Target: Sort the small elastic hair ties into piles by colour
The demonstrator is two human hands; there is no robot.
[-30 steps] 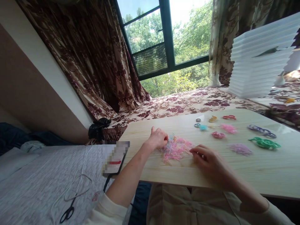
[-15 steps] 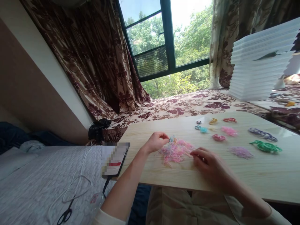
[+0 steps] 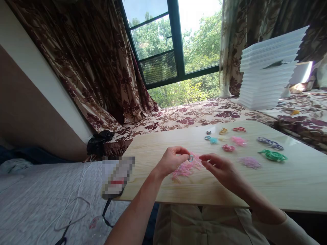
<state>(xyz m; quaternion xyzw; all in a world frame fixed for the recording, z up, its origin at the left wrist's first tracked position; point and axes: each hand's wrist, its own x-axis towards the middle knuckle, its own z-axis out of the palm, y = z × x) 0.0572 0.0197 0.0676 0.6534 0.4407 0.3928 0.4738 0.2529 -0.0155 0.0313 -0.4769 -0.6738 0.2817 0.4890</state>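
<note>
A tangled pile of mostly pink elastic bands (image 3: 184, 169) lies on the pale wooden table, partly behind my left hand. Between the thumb and forefinger of my left hand (image 3: 172, 161) a small blue ring-shaped hair tie (image 3: 190, 158) is pinched, just above the pile. My right hand (image 3: 221, 167) hovers at the pile's right edge, its fingers stretched toward the hair tie. The right thumb and forefinger look slightly apart, with pink bands close to their tips.
Sorted on the table (image 3: 143, 185) are green hair ties (image 3: 274, 156), purple ones (image 3: 270, 143), lilac bands (image 3: 250, 162), pink bands (image 3: 238, 141) and red ties (image 3: 228, 147). A phone-like device (image 3: 119, 178) with a blurred screen sits at the left edge. White stacked sheets (image 3: 268, 75) stand behind.
My left hand has lifted the blue hair tie from the pile. My right hand has shifted up and left toward it, and the view has turned slightly to the right.
</note>
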